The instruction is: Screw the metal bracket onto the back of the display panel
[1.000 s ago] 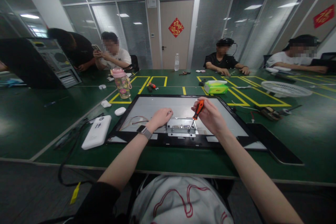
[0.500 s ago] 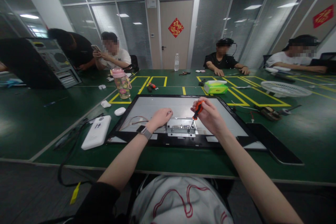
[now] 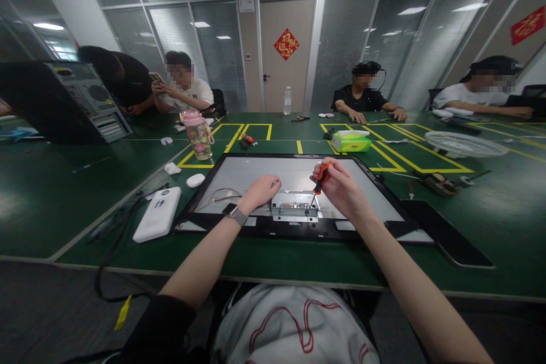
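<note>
My right hand (image 3: 339, 185) grips an orange and black screwdriver (image 3: 323, 178). Its shaft slants down so that the tip meets the right part of a silver metal bracket (image 3: 294, 213). This bracket sits near the front edge of a flat display panel (image 3: 239, 173), which has a black frame and a grey back and lies on the table. My left hand (image 3: 261, 192), with a watch on the wrist, rests over the panel at the bracket's left end. Its fingers are curled together, and whatever is under or between them is hidden. Thin wires (image 3: 219, 196) run across the panel's left side.
A white power bank (image 3: 157, 215), a white oval case (image 3: 195, 180) and a pink-lidded bottle (image 3: 198, 136) stand left of the panel. A dark slab (image 3: 447, 233) lies to the right. Beyond are a green tissue pack (image 3: 351, 141) and a computer tower (image 3: 81, 102). Several people sit opposite.
Almost nothing differs. The screwdriver stays on the bracket in my right hand, and my left hand keeps its place.
</note>
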### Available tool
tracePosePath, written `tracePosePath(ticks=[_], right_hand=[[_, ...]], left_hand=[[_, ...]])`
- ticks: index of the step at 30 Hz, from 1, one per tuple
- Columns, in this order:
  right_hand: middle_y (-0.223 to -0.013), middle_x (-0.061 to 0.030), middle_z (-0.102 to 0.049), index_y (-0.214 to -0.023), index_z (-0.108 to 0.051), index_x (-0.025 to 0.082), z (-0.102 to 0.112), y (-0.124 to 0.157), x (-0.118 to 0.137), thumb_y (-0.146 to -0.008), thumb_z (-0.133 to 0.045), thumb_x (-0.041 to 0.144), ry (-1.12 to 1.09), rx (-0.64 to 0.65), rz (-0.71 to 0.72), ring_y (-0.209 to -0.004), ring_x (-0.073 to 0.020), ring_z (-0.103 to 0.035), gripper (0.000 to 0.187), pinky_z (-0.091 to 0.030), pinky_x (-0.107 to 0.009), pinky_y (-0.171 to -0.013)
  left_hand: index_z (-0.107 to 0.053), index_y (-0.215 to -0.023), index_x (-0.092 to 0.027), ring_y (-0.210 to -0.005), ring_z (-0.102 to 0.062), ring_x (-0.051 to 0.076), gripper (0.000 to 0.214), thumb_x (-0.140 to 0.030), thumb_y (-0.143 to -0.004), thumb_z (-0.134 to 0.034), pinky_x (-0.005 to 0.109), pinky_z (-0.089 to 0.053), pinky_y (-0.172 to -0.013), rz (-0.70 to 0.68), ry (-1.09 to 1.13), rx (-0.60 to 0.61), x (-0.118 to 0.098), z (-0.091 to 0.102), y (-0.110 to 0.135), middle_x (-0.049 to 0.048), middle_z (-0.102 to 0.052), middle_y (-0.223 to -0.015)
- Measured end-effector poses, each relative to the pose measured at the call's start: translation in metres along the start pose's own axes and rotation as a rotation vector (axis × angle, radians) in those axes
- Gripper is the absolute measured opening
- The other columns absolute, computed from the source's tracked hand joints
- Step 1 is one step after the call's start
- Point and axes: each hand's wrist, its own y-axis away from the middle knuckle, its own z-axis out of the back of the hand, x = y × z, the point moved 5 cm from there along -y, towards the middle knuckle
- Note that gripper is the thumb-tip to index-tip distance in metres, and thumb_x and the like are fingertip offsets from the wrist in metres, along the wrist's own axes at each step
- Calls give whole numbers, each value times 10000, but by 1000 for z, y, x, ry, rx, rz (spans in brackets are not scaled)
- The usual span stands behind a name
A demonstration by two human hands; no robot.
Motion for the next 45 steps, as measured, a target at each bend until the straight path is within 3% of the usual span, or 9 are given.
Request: tracePosePath(ticks=[10,15,24,34,41,45], right_hand=[[-839,19,-595,-804,-652,274,6,-1,-1,-720,-742,384,-11,-55,33,-779,-131,-556,165,-485,-313,-859],[-765,17,-597,-829,-688,268,2,0,-3,-697,-767,400,-14,-8,8,-752,-132,-555,203,-492,-312,-847],[-797,11,-630,-935,-691,265,3,-1,-3,-778,-706,368,-76,34,13,-773,-113,-571,188,-491,-258,-818],[-823,28,-603,-791,-688,255,2,-1,0,-705,-775,372,-66,-14,29,-787,-103,-561,169,-490,-254,-827],[-790,21,-637,-970,-695,276,3,-2,-3,-732,-751,397,-42,-5,6,-743,-106,-584,273,-504,-264,-817],[-766,20,-640,-941,-692,265,2,-3,-2,-747,-733,403,-63,-5,23,-722,-103,-579,242,-509,-256,-780]], left_hand=[[-665,-949,-172,-907,-620,214,304,-275,-935,-380,307,-471,-824,-8,4,-1,0,0,0,80,-690,-991],[-670,-961,-169,-905,-621,215,307,-279,-935,-384,302,-472,-813,-8,1,-1,1,-1,-1,84,-694,-990],[-670,-961,-170,-899,-624,211,298,-273,-933,-391,297,-467,-815,-11,-4,-7,1,-1,-1,80,-695,-986],[-669,-958,-163,-928,-622,221,297,-269,-930,-393,310,-467,-833,-12,-9,-9,2,-1,0,87,-693,-989],[-673,-965,-172,-922,-625,212,293,-273,-929,-401,301,-471,-837,-7,-9,-11,3,-2,-1,79,-696,-989],[-672,-967,-170,-920,-627,218,294,-272,-929,-399,309,-471,-833,-12,-13,-10,3,-2,-1,80,-700,-989]])
